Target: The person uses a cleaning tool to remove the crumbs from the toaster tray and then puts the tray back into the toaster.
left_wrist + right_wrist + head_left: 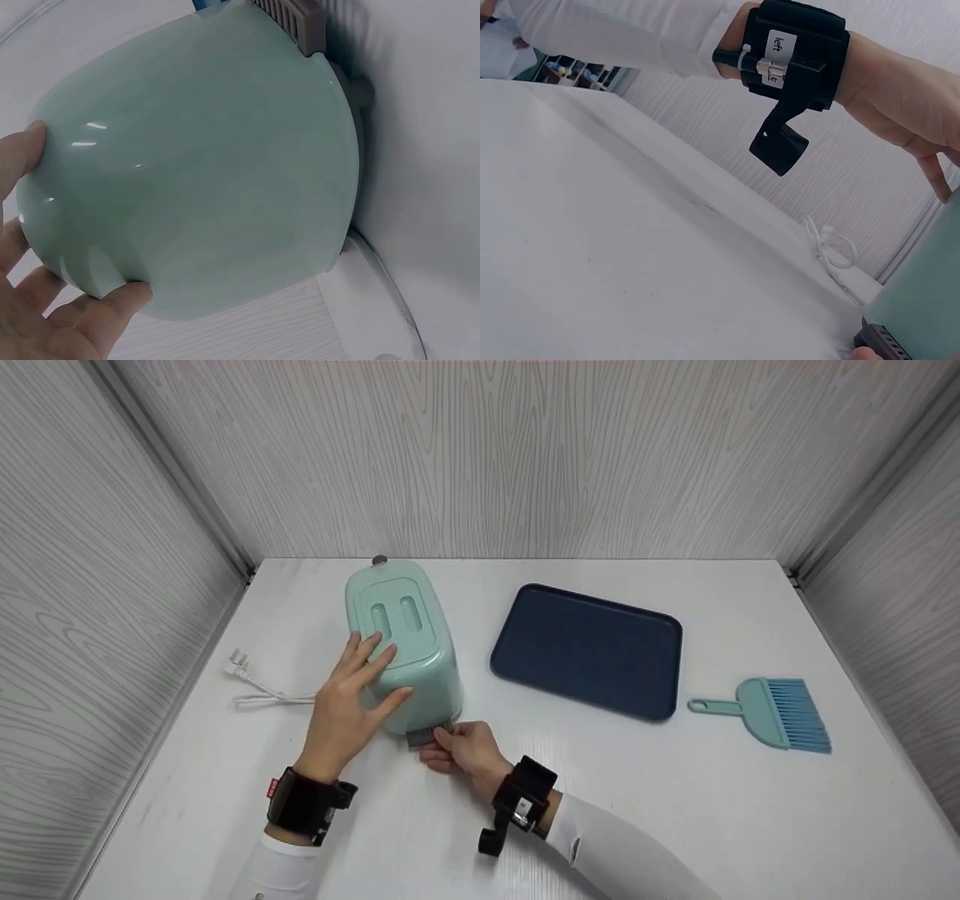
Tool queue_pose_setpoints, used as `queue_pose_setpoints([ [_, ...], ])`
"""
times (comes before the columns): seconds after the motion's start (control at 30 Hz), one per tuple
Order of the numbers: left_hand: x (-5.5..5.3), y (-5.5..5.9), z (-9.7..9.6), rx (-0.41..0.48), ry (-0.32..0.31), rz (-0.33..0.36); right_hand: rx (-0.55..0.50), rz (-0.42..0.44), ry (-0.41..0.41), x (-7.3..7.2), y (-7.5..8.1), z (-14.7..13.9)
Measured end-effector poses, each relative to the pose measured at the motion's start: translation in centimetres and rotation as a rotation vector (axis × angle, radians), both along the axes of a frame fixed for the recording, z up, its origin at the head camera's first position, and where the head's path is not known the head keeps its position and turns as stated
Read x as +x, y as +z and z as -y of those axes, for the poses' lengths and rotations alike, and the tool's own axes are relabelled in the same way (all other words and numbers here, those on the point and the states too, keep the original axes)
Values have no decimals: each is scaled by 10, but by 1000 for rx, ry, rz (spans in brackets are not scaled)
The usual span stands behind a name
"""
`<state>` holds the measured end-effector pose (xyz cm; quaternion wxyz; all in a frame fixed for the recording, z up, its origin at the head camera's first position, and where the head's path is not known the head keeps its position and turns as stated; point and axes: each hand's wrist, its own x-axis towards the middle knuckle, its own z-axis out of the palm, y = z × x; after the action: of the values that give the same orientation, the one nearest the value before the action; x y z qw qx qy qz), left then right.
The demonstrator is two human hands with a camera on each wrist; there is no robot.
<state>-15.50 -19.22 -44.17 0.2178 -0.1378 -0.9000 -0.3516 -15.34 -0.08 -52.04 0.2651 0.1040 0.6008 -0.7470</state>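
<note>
A mint-green toaster (442,690) stands on the table, its lid (412,649) marked by two long recesses. My left hand (343,712) rests on its near end with spread fingers on the lid and the thumb against the side. In the left wrist view, the fingertips (135,292) press the glossy shell (217,165). Low at the near end, a grey ribbed crumb tray (421,738) sticks out at the base. My right hand (472,750) pinches this piece between thumb and fingers. The right wrist view shows only a fingertip (866,354) beside it.
A white power cord with a plug (238,661) lies left of the toaster. Right of it lies a dark blue tray (589,652), then a small mint brush (776,714) with blue bristles. Pale wood-grain walls (487,457) enclose the table's back and sides.
</note>
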Motion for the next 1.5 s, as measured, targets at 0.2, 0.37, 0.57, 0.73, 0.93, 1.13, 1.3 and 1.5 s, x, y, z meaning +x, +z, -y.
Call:
queue_pose_setpoints([
  [0.2,0,-1,1,7,4,4,-20,22,-2,6,0,-2],
  [0.37,1,0,0,5,3,9,-44,32,-13,9,-1,-5],
  [0.57,1,0,0,-2,10,3,-47,43,12,17,0,-10],
  [0.73,1,-1,0,-3,10,-1,-51,48,29,22,1,-15],
  [0.93,0,-2,0,-1,9,-10,-76,56,32,28,-1,-19],
  [1.13,1,-1,0,3,7,-6,-89,67,51,36,0,-24],
  [1.3,1,0,0,2,7,2,-98,68,54,42,1,-28],
  [1.5,1,0,0,4,6,-1,-108,63,58,47,1,-32],
])
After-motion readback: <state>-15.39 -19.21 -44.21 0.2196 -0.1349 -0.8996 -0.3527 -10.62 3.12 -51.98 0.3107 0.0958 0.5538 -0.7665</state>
